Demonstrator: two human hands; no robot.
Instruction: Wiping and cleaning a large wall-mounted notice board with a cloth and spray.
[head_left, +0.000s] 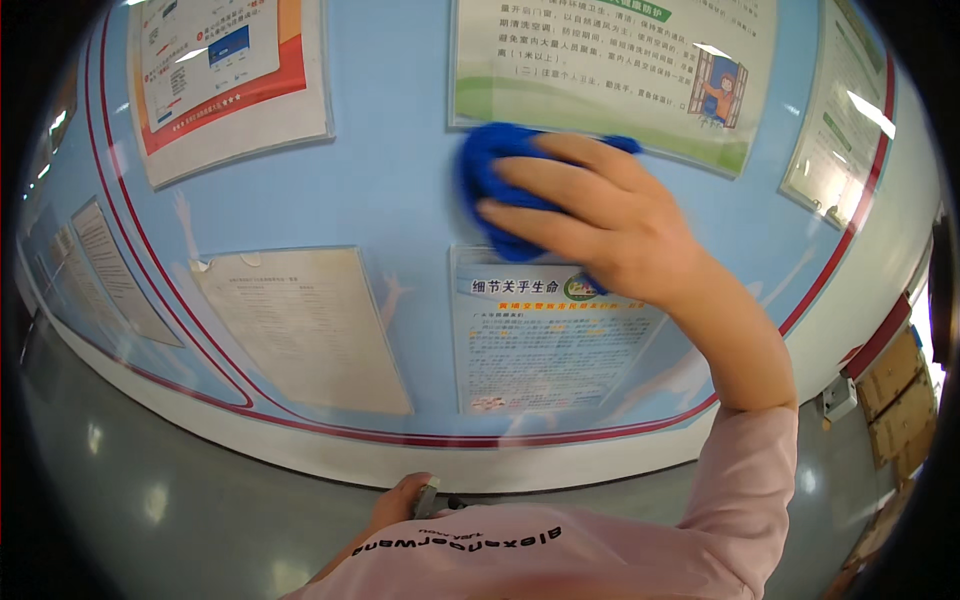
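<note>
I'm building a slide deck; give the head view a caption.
A right hand holds a blue cloth against a light-blue board, among mounted notices.

The light-blue wall panel [390, 190] is lined in dark red. A red-bordered poster [225, 80] and a pale printed sheet [305, 335] are mounted left, a green-edged notice [600, 90] and a blue-white leaflet [540, 350] right of them; between the latter two, a blue cloth [483, 155] is pressed.

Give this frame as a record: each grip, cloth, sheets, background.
right grip: holds bunched blue cloth under its fingers
cloth: against pale blue board, at lower edge of green-edged poster
left grip: low, at small grey object; hold unclear
sheets below: whitish page left, blue-and-white notice right
background: grey floor, cardboard boxes at right
</note>
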